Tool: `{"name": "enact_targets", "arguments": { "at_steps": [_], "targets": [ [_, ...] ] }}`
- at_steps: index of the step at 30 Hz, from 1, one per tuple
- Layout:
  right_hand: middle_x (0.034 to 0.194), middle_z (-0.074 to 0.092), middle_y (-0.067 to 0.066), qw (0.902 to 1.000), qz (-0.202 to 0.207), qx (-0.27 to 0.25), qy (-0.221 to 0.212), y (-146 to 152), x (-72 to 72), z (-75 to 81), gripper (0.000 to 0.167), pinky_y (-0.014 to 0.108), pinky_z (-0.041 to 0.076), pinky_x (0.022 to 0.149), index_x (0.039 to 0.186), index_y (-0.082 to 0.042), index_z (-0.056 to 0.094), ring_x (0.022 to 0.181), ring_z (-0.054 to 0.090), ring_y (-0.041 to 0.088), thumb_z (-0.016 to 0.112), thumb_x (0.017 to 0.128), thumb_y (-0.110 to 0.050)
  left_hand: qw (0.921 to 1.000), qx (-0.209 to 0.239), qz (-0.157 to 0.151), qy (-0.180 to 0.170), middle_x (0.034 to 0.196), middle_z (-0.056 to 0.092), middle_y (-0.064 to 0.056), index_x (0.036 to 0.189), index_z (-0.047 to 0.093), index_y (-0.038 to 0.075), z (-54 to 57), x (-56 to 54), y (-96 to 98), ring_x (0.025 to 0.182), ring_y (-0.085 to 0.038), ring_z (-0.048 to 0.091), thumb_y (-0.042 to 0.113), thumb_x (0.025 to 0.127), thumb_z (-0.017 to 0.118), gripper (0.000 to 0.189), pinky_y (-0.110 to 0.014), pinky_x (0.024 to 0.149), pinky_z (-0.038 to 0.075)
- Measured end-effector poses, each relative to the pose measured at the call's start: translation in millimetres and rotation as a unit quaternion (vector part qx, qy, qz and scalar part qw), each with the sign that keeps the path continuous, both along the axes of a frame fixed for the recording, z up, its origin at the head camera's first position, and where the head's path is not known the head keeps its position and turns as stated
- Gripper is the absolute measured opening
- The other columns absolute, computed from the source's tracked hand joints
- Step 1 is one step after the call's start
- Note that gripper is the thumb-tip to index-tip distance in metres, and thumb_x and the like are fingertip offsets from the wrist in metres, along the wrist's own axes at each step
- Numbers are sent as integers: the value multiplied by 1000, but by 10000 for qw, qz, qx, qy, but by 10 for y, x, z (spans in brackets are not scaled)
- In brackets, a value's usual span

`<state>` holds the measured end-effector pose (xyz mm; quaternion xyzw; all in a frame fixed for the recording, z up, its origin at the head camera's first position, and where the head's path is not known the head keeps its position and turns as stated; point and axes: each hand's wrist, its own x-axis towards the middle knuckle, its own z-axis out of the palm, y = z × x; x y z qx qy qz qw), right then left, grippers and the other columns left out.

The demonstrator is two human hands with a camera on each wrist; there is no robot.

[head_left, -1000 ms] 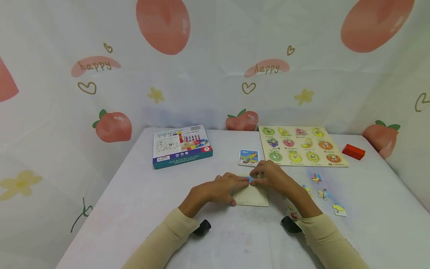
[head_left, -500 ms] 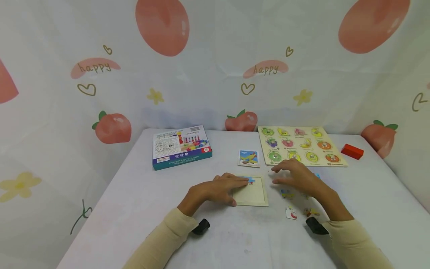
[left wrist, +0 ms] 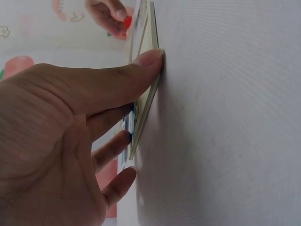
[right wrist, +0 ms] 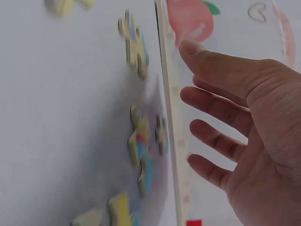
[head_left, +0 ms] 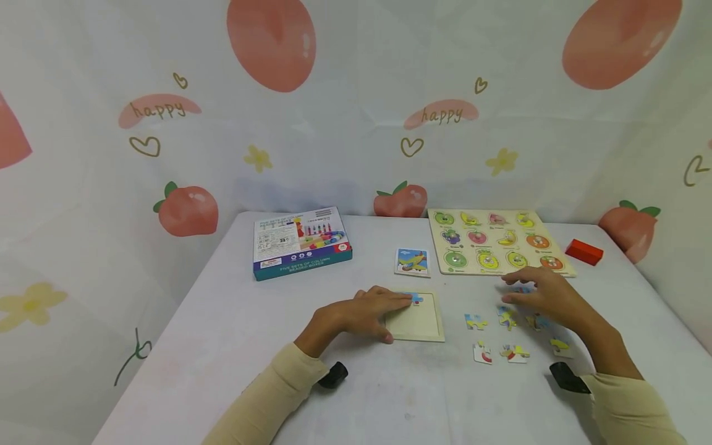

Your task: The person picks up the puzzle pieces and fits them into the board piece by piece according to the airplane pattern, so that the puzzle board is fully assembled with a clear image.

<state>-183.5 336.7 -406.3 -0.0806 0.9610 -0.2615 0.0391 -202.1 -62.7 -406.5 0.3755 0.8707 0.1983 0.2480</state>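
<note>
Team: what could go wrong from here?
1. The left hand rests on the wooden frame, reaching to the blue piece in it; a sideways push might shift the piece or slide the frame.
2. The right hand holds nothing and hangs by loose puzzle pieces, partly hiding some in the head view. They lie close together, so grabbing one may nudge its neighbours.

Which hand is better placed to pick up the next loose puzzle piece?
Probably the right hand: it holds nothing and hovers near the loose puzzle pieces, while the left hand is farther from them, touching the pale square tray.
</note>
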Motion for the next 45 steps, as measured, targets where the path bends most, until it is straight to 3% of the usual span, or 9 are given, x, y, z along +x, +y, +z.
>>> {"name": "enact_targets", "arguments": {
  "at_steps": [9, 17, 32, 45],
  "targets": [
    [136, 61, 33, 9980, -493, 170, -353, 239, 24, -45, 66, 68, 53, 87, 139, -2, 68, 121, 53, 54, 81, 92, -46, 10000, -1, 8, 17, 172, 33, 13, 166, 38, 25, 1, -3, 12, 154, -22, 29, 24, 96, 80, 82, -40, 116, 33],
    [133, 64, 29, 9956, -681, 93, -636, 375, 30, -69, 67, 62, 58, 85, 140, -5, 68, 119, 54, 52, 80, 90, -48, 10000, 64, 16, 3, 171, 35, 12, 166, 39, 24, 2, -10, -2, 153, -23, 30, 24, 95, 81, 82, -42, 115, 32],
    [127, 67, 26, 9977, -458, -14, -505, 453, 46, -96, 49, 53, 60, 82, 134, 0, 71, 110, 59, 42, 77, 93, -26, 10000, 45, -11, 13, 172, 34, 11, 166, 38, 24, -4, -11, -1, 154, -23, 29, 25, 96, 81, 83, -43, 116, 32],
    [117, 69, 18, 9976, -475, 53, -507, 415, 32, -113, 56, 53, 60, 84, 132, 2, 71, 108, 61, 39, 81, 92, -36, 10000, 27, 1, 35, 172, 34, 12, 166, 39, 24, 6, -3, 2, 155, -22, 29, 24, 96, 81, 82, -43, 116, 33]
  ]
}}
